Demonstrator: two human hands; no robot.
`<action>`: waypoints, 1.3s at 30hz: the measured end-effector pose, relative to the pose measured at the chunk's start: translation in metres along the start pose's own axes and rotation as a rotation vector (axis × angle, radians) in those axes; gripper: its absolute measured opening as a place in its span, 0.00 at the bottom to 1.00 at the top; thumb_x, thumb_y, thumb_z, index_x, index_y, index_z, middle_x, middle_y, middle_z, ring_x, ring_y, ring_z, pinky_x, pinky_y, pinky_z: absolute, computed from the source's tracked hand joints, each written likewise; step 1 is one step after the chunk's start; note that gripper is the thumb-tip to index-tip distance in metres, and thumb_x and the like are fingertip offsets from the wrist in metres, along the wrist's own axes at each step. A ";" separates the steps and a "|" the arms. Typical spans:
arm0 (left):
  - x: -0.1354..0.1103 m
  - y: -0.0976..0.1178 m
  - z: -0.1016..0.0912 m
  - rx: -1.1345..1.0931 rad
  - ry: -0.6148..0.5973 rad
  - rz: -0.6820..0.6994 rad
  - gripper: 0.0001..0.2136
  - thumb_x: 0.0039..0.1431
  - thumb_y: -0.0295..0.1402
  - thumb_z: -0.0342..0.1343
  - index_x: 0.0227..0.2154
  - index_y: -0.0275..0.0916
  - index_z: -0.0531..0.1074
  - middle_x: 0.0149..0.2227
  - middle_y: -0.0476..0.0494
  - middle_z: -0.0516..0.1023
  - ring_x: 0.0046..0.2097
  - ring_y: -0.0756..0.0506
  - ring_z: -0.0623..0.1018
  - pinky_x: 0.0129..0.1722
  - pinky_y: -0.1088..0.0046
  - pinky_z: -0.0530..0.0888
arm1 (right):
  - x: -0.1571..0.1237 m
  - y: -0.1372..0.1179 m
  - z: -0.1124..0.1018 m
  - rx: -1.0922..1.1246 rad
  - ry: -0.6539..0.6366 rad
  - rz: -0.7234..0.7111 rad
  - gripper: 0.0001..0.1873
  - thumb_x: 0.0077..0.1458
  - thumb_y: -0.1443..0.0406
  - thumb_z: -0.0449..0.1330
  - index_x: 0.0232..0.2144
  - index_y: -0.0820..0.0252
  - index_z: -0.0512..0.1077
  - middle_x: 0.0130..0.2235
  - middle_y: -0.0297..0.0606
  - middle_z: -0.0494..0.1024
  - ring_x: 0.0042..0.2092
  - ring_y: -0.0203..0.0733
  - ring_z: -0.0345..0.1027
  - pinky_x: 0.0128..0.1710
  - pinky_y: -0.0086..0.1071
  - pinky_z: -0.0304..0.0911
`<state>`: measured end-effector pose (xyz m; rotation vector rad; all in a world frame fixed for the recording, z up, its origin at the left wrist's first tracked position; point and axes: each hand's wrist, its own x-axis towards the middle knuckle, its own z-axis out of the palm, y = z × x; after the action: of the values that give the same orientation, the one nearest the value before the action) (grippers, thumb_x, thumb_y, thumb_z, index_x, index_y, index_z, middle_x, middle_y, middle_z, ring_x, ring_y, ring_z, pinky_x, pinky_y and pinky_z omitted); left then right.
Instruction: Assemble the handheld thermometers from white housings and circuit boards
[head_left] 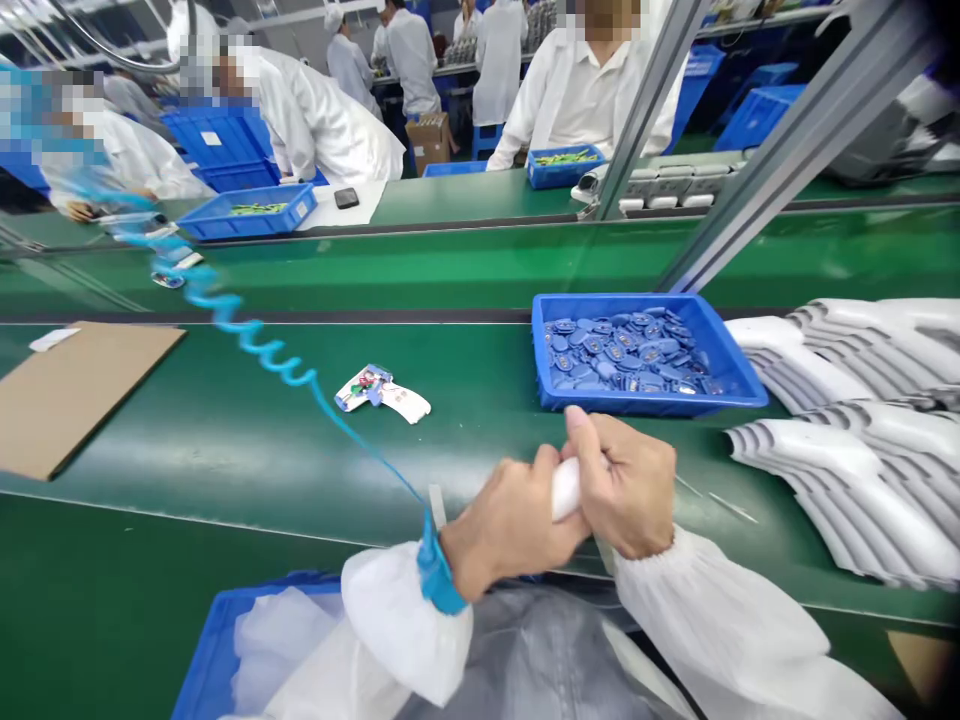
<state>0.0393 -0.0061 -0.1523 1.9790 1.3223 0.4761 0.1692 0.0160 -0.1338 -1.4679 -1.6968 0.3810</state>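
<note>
Both of my hands are closed around one white plastic housing, held above the near edge of the green work surface. My left hand wraps it from the left, and a blue wrist strap with a coiled cord circles that wrist. My right hand grips from the right, thumb laid along the top. Most of the housing is hidden by my fingers. Beyond my hands stands a blue bin of small blue oval parts. Farther left lies an opened white device with wires and blue pieces showing.
Stacked white plastic shells fill the right side. A cardboard sheet lies at left. Below it, a blue crate holds translucent bags. A slanted metal post rises at right. The coiled blue cord crosses the left side. Co-workers sit opposite.
</note>
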 end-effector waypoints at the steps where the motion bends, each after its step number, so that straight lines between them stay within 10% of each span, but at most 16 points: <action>1: -0.001 0.000 0.004 0.070 0.023 0.020 0.15 0.61 0.43 0.56 0.43 0.35 0.67 0.37 0.36 0.79 0.33 0.38 0.80 0.29 0.66 0.70 | -0.001 0.000 0.002 0.000 0.001 0.012 0.30 0.68 0.54 0.50 0.15 0.57 0.68 0.19 0.36 0.72 0.24 0.36 0.64 0.28 0.33 0.56; 11: -0.042 -0.018 -0.044 -0.027 0.088 -0.129 0.08 0.66 0.40 0.55 0.43 0.43 0.67 0.36 0.49 0.77 0.34 0.45 0.76 0.32 0.71 0.69 | 0.081 0.040 -0.024 -0.369 -0.370 0.038 0.17 0.68 0.60 0.53 0.36 0.59 0.80 0.38 0.37 0.83 0.39 0.41 0.76 0.43 0.31 0.65; 20: -0.015 -0.018 -0.037 0.563 0.093 0.018 0.04 0.63 0.28 0.55 0.40 0.36 0.71 0.38 0.38 0.77 0.41 0.36 0.75 0.38 0.59 0.71 | 0.144 0.071 0.028 -0.621 -0.661 -0.062 0.08 0.61 0.65 0.64 0.39 0.66 0.76 0.46 0.44 0.79 0.49 0.45 0.73 0.52 0.44 0.66; 24: -0.017 -0.021 -0.048 0.109 0.242 -0.137 0.08 0.64 0.32 0.55 0.44 0.39 0.69 0.40 0.45 0.76 0.38 0.43 0.75 0.37 0.66 0.69 | 0.139 0.065 0.016 -0.512 -0.601 -0.085 0.11 0.65 0.69 0.55 0.40 0.69 0.78 0.48 0.55 0.78 0.51 0.51 0.73 0.54 0.42 0.65; 28: -0.015 -0.016 -0.058 -0.266 0.215 -0.249 0.12 0.66 0.44 0.54 0.41 0.40 0.68 0.34 0.49 0.73 0.34 0.47 0.72 0.34 0.71 0.68 | 0.108 0.041 -0.014 -0.252 -0.530 -0.042 0.17 0.68 0.64 0.51 0.52 0.63 0.74 0.44 0.45 0.80 0.43 0.43 0.77 0.47 0.35 0.70; 33: -0.004 0.002 -0.054 -0.058 0.189 -0.163 0.04 0.64 0.34 0.55 0.37 0.42 0.66 0.33 0.50 0.73 0.35 0.46 0.70 0.35 0.70 0.62 | 0.047 0.002 -0.042 0.531 -0.597 0.212 0.19 0.61 0.52 0.61 0.45 0.59 0.77 0.38 0.39 0.79 0.34 0.38 0.74 0.38 0.34 0.73; 39: -0.001 0.011 -0.054 -0.165 0.076 -0.145 0.06 0.63 0.33 0.57 0.37 0.43 0.64 0.33 0.51 0.72 0.35 0.46 0.69 0.32 0.72 0.61 | 0.016 -0.008 -0.040 0.463 -0.381 0.038 0.11 0.64 0.60 0.58 0.44 0.51 0.80 0.43 0.38 0.77 0.40 0.39 0.72 0.36 0.31 0.72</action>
<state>0.0113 0.0091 -0.1072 1.7319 1.4150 0.5766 0.1944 0.0169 -0.0981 -1.1308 -1.7156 1.0536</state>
